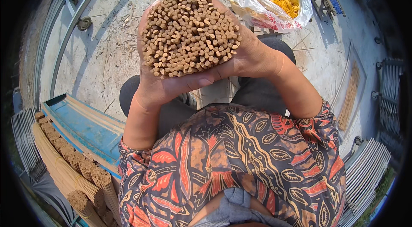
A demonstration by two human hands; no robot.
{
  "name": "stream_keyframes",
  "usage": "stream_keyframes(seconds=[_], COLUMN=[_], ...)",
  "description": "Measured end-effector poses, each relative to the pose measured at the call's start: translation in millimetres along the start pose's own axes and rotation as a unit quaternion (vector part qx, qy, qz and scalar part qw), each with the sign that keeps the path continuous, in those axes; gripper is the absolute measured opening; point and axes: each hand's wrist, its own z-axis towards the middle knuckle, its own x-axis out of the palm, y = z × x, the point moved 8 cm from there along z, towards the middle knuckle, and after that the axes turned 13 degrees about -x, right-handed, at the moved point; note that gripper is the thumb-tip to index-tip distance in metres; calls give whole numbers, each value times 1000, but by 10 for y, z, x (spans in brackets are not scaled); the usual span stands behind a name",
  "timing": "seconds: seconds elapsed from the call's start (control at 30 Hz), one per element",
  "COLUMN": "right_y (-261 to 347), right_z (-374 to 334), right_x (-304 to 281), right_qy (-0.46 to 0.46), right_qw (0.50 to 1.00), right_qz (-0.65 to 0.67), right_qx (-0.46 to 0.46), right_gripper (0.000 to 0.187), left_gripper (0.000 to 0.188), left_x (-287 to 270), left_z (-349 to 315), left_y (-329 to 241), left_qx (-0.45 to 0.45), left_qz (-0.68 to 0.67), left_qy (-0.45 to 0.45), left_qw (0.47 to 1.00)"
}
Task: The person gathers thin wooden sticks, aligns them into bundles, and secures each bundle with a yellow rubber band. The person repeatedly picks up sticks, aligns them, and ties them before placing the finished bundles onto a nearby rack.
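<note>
A thick bundle of thin brown sticks, which look like incense sticks (191, 34), is held up in front of me with its blunt ends facing upward. My left hand (150, 83) wraps round its left and near side. From the right, my right hand (249, 53) closes round the other side, and the thumbs come together at the near edge. Most of the fingers are hidden behind the bundle. The stick ends are packed close and sit at slightly uneven heights. How far the sticks reach below is hidden.
Beyond my right knee stands a white plastic bag (240, 6) of yellow rubber bands (283, 0). Tied stick bundles (64, 158) lie at the lower left beside a blue tray (86, 117). A wheeled metal frame (64, 40) runs along the left. Loose sticks litter the concrete floor (107, 62).
</note>
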Motion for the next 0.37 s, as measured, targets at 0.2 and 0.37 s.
stream_keyframes(seconds=[0.2,0.37], right_y=[-256,122], right_z=[-115,-17], right_x=[111,155], right_qy=[74,-32], right_qw=[993,977], right_qz=[-92,-165], right_qx=[25,-133], right_gripper=[120,130], left_gripper=[70,68], left_x=[31,-1], left_z=[132,75], left_y=[217,122], left_qx=[37,141], left_qz=[21,49], left_qy=[-31,-57], left_qw=[999,987])
